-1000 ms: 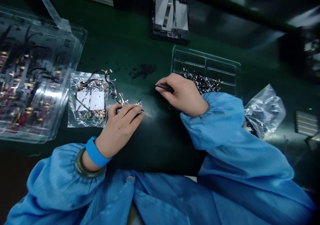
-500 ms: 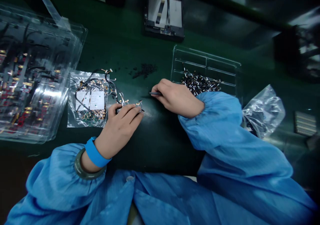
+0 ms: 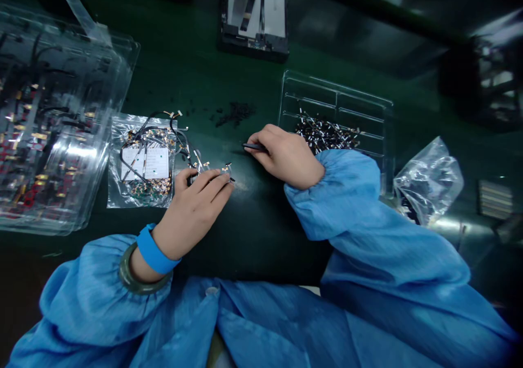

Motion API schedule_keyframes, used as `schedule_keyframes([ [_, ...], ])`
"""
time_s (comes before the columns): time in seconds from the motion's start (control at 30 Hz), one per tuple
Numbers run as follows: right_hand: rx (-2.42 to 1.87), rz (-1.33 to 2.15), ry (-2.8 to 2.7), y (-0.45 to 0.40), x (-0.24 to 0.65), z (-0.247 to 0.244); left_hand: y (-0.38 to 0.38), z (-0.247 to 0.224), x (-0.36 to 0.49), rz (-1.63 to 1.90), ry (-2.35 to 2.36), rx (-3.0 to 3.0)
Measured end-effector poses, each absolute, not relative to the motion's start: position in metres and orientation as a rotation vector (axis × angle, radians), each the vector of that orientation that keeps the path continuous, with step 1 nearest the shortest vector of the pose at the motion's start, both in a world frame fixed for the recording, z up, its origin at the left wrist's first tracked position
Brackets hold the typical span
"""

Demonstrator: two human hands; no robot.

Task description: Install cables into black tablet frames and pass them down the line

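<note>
My left hand (image 3: 194,207) lies palm down on the dark green table, its fingertips over small flex-cable parts (image 3: 226,169) that stick out past them; what is under the fingers is hidden. My right hand (image 3: 286,153) is closed round a thin dark tool (image 3: 255,147), its tip pointing left. Beside my left hand, black cables (image 3: 184,139) run onto a clear bag of small gold and green parts (image 3: 159,187) with a white label. Small black pieces (image 3: 237,113) lie in a loose pile beyond my hands.
A clear tray (image 3: 339,97) holding many small black and white parts sits beyond my right forearm. Stacked clear trays (image 3: 131,66) of cables stand at the left. A black device frame (image 3: 253,47) lies at the top, a crumpled clear bag (image 3: 433,180) at the right.
My right hand has shifted slightly left and up with the dark tool. The left hand is nearly unchanged. The device frame sits a little further left and up in view.
</note>
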State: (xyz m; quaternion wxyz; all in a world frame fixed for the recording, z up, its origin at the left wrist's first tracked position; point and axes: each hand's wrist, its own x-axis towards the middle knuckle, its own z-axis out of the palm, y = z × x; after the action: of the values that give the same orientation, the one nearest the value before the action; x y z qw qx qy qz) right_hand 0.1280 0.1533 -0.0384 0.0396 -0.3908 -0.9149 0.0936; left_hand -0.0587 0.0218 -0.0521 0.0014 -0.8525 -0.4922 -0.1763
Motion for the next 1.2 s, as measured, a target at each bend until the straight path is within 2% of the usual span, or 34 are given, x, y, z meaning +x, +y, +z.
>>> schedule_keyframes([
  [0.17, -1.181, 0.143, -2.898, 0.149, 0.121, -0.036, 0.021, -0.053, -0.06, -0.557, -1.53, -2.672],
  [0.5, -1.231, 0.328, -2.696, 0.159, 0.127, -0.041, 0.021, -0.053, -0.06, -0.539, -1.527, -2.656],
  [0.67, -1.211, 0.256, -2.798, 0.157, 0.124, -0.04, 0.02, -0.053, -0.06, -0.541, -1.511, -2.634],
  [0.93, -0.77, 0.344, -2.94, 0.132, 0.11, -0.037, 0.02, -0.05, -0.061, -0.482, -1.516, -2.665],
  [1.2, -0.661, 0.203, -2.868, 0.127, 0.109, -0.049, 0.019, -0.051, -0.059, -0.494, -1.507, -2.634],
])
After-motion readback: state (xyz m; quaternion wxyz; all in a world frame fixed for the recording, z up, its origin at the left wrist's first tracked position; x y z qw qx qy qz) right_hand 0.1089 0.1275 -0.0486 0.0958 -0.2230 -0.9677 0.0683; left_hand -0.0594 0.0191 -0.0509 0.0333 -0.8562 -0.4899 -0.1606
